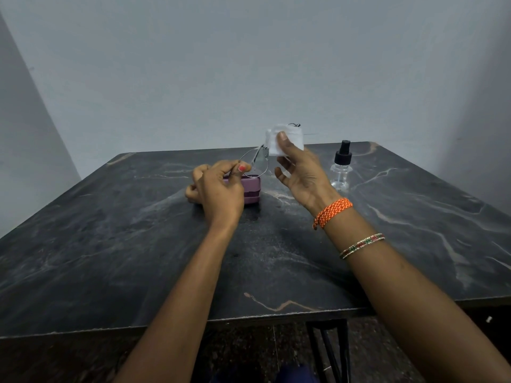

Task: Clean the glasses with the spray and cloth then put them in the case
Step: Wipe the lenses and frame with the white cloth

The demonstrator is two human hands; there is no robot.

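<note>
Thin metal-framed glasses (255, 163) are held up above the table between both hands. My left hand (218, 186) pinches the rim of the left lens with thumb and forefinger. My right hand (300, 172) presses a white cloth (284, 140) around the right lens, thumb on the cloth; that lens is hidden by it. A purple glasses case (253, 190) lies on the table just behind my left hand, partly hidden by it. A small clear spray bottle (342, 167) with a black nozzle stands upright to the right of my right hand.
The dark marble-patterned table (138, 244) reaches a grey wall at the back. Its near edge runs across the lower part of the view. A black metal chair frame (329, 352) shows below that edge.
</note>
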